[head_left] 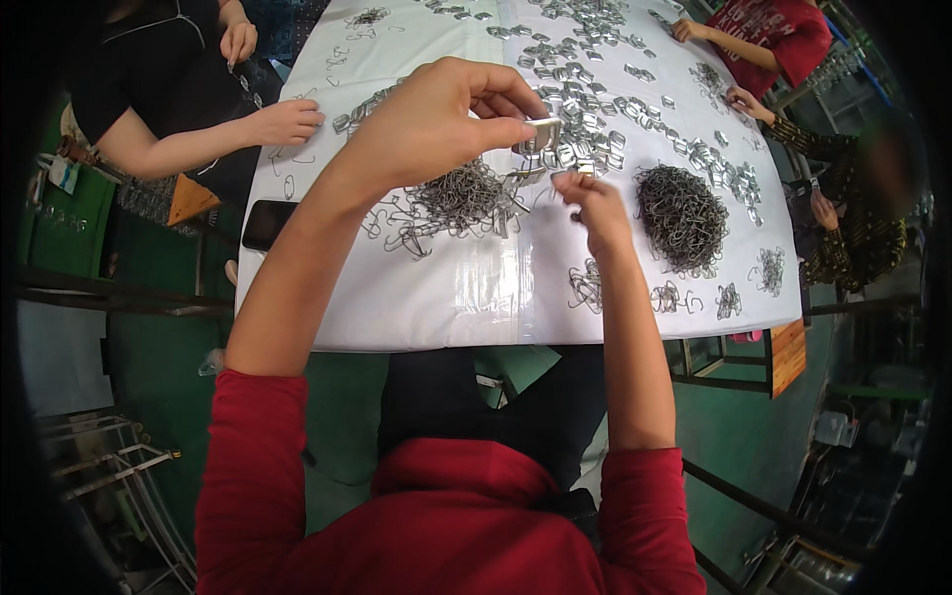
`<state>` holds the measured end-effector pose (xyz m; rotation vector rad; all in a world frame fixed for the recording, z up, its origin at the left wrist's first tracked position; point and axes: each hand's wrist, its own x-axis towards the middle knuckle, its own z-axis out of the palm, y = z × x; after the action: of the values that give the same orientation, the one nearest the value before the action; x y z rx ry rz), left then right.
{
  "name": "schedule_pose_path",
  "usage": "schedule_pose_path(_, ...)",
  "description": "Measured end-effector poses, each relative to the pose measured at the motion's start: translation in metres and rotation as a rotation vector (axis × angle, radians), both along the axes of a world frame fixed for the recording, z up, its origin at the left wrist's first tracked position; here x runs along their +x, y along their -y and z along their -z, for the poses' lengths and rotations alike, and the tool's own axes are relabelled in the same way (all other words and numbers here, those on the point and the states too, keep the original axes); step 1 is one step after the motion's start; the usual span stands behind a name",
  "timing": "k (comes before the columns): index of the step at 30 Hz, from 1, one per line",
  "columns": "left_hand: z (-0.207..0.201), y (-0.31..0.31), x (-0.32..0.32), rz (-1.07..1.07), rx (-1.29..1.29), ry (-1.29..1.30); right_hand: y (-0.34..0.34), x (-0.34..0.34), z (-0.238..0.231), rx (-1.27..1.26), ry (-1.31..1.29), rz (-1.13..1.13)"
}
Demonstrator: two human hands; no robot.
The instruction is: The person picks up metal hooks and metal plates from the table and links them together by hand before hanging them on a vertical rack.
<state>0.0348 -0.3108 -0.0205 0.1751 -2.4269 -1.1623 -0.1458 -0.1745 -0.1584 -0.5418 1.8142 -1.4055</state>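
Observation:
My left hand [446,114] is raised over the white table, thumb and fingers closed on a shiny metal link [541,134] shaped like a flat frame. Just below it hangs a second metal piece [526,177], seemingly joined to the first. Close by on the right, my right hand [600,210] pinches what looks like a thin bent wire hook, mostly hidden by the fingertips. Beneath my left wrist lies a heap of dark wire hooks [461,196]. Many silver links [585,109] are scattered beyond my hands.
A larger heap of wire hooks [682,220] sits to the right, with small bunches [729,299] near the front edge. A black phone [268,225] lies at the left edge. Clear tape [491,283] runs along the white cloth. Other people's hands [288,121] work at both sides.

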Motion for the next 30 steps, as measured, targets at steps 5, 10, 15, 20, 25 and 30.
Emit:
schedule_pose_path(5, -0.008, -0.010, 0.002, -0.057, 0.092, 0.077, -0.016, 0.002, 0.004, 0.177, 0.046, -0.044)
schedule_pose_path(10, -0.007, -0.015, 0.002, -0.083, 0.132, 0.056, -0.027, 0.040, -0.084, -0.503, 0.167, 0.126)
schedule_pose_path(15, -0.013, -0.024, -0.001, -0.080, 0.173, 0.036, -0.020, 0.068, -0.110, -0.638, 0.005, 0.120)
schedule_pose_path(20, -0.018, -0.040, -0.005, -0.057, 0.109, 0.025, -0.016, 0.079, -0.111, -0.748, -0.133, 0.208)
schedule_pose_path(25, 0.006, -0.039, -0.022, -0.030, 0.240, -0.150, -0.036, 0.072, -0.115, -0.848, -0.287, 0.297)
schedule_pose_path(30, 0.099, -0.016, -0.071, -0.257, 0.067, 0.029, -0.073, 0.071, -0.136, -0.844, -0.359, 0.295)
